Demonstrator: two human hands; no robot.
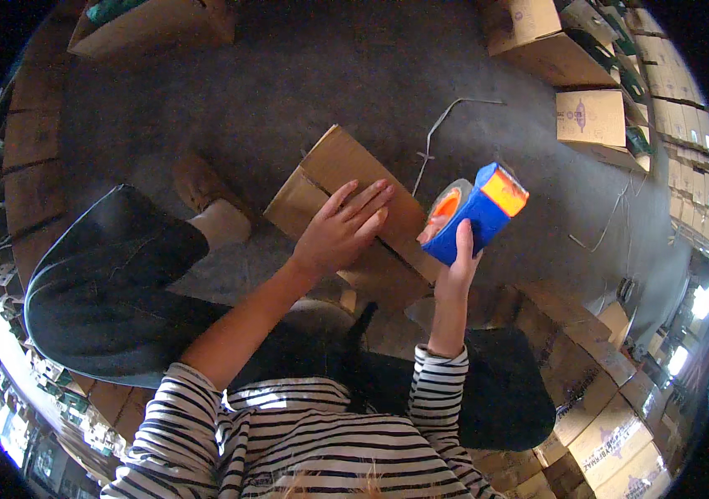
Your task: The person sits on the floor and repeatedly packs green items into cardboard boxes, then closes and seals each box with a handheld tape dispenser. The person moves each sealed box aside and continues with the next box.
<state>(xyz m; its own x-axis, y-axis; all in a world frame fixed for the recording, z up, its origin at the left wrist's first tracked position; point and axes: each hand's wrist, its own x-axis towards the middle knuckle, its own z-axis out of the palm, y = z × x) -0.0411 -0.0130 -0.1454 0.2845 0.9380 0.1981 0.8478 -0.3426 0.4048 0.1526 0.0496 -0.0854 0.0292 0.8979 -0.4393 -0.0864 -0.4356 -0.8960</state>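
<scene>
A cardboard box (386, 187) stands on the floor in front of me, its top flaps folded in so that a narrow dark seam shows between them. My left hand (348, 221) lies flat across those flaps, fingers spread, holding nothing. To the right of the box and raised beside it, my right hand (457, 249) grips a blue and orange tape dispenser (476, 209). A roll of tape (451, 203) with an orange core is mounted on its left side. My thumb lies along the blue body, and some fingers show at the roll.
An open carton (155, 31) stands at the far left. More open cartons (591, 121) with green contents line the right. Loose pale strapping (432, 134) lies on the floor (304, 75). Stacked boxes (610, 436) are at lower right. My shoe (195, 181) is left of the box.
</scene>
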